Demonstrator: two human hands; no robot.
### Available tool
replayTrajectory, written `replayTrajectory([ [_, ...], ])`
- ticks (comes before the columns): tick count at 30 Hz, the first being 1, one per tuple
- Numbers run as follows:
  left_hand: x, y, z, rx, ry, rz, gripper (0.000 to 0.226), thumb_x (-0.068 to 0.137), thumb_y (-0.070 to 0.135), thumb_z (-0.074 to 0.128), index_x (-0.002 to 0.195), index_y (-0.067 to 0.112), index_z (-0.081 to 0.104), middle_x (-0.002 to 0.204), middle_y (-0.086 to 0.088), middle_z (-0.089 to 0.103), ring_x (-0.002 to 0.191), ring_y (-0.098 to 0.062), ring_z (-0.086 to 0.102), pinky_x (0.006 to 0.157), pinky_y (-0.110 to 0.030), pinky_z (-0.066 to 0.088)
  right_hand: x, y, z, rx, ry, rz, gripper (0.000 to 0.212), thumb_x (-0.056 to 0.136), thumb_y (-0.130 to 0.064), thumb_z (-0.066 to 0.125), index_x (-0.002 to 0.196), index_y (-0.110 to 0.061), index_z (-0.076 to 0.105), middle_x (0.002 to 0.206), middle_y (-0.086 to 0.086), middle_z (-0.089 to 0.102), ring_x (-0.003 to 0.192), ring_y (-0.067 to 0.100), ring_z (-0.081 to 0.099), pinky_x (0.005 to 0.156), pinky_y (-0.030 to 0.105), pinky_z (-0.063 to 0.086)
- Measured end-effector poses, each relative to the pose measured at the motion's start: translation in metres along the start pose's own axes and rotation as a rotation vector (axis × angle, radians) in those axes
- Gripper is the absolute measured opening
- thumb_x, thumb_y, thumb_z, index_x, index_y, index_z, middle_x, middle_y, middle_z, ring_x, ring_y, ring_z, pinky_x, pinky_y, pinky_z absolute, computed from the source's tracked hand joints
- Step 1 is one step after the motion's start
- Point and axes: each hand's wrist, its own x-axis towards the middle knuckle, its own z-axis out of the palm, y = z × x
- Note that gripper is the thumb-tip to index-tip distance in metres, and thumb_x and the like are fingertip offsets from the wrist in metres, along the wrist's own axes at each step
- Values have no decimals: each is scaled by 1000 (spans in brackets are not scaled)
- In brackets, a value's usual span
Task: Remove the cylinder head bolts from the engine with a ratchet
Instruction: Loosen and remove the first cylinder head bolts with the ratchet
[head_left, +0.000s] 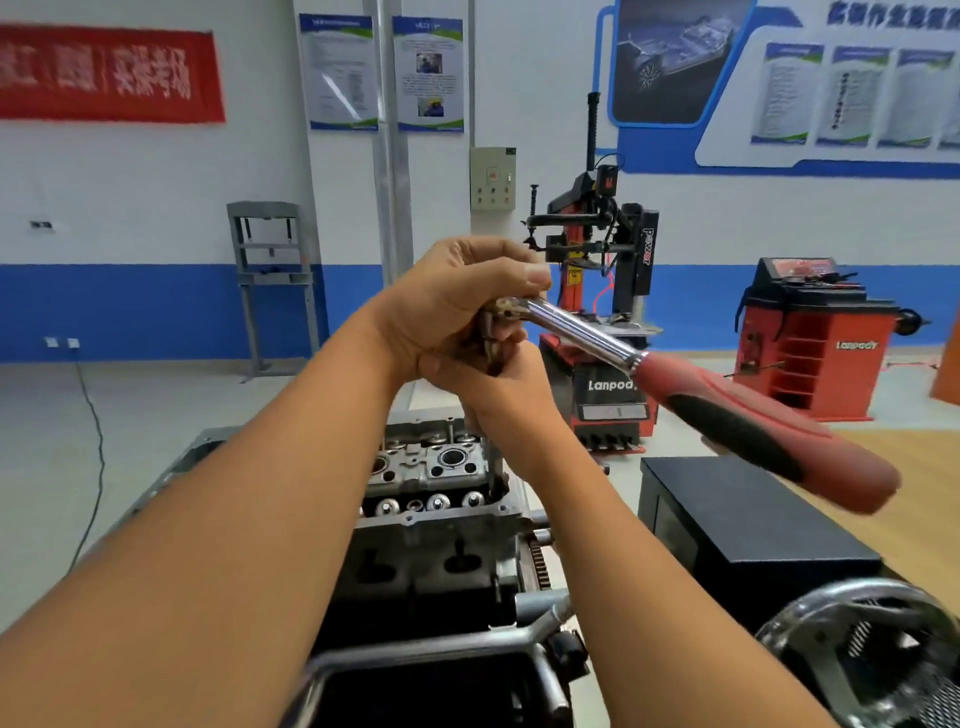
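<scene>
A ratchet (675, 384) with a chrome shank and a red and black handle juts toward the lower right, its handle free in the air. My left hand (457, 296) grips the ratchet's head from above, thumb along the top. Just beneath, my right hand (498, 389) curls round the extension bar (493, 467), which runs straight down into the far right corner of the cylinder head (431, 478). The engine (415, 561) stands below on its stand, valve gear exposed. The bolt at the bar's tip is hidden.
A black cabinet (748, 530) stands right of the engine, a chrome handwheel (872, 649) at the lower right. The stand's metal frame (415, 654) crosses the front. Behind are a red tyre changer (602, 312), a red wheel balancer (815, 338) and a grey press frame (275, 280).
</scene>
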Motion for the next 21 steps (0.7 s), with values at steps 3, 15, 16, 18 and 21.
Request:
replayTrajectory([
  [3, -6, -8, -1, 42, 146, 58, 17, 80, 28, 85, 84, 13, 76, 76, -13, 60, 56, -18, 52, 63, -34, 49, 1, 2, -2, -31, -65, 36, 19, 83, -13, 78, 90, -1, 65, 51, -15, 56, 45, 0, 54, 48, 9, 41],
  [15, -7, -20, 16, -46, 410, 78, 20, 89, 29, 79, 84, 17, 64, 66, 3, 61, 58, -14, 55, 54, -31, 49, -49, -85, 0, -949, 115, -584, 10, 88, -11, 71, 96, -6, 66, 82, 4, 63, 73, 20, 59, 65, 39, 51],
  [16, -7, -21, 21, -84, 366, 58, 25, 83, 31, 82, 84, 16, 62, 66, 3, 61, 59, -15, 56, 54, -31, 48, -40, -103, 0, -972, 105, -757, 9, 88, -12, 66, 92, -4, 65, 79, 6, 62, 71, 23, 58, 64, 39, 48],
  [18, -7, -28, 33, -59, 318, 80, 28, 90, 25, 74, 91, 1, 59, 67, -2, 60, 59, -16, 55, 53, -29, 47, -10, -131, -1, -1148, 93, -692, 27, 96, -33, 55, 103, -9, 64, 88, 4, 63, 80, 27, 59, 68, 42, 47],
  [21, -16, -41, 46, -23, 297, 124, 33, 107, -3, 41, 76, 5, 49, 50, 14, 47, 44, 1, 42, 48, -12, 36, 26, -134, -3, -1529, -120, -123, 45, 104, -59, 32, 107, -23, 59, 99, -1, 61, 91, 24, 59, 76, 42, 48],
])
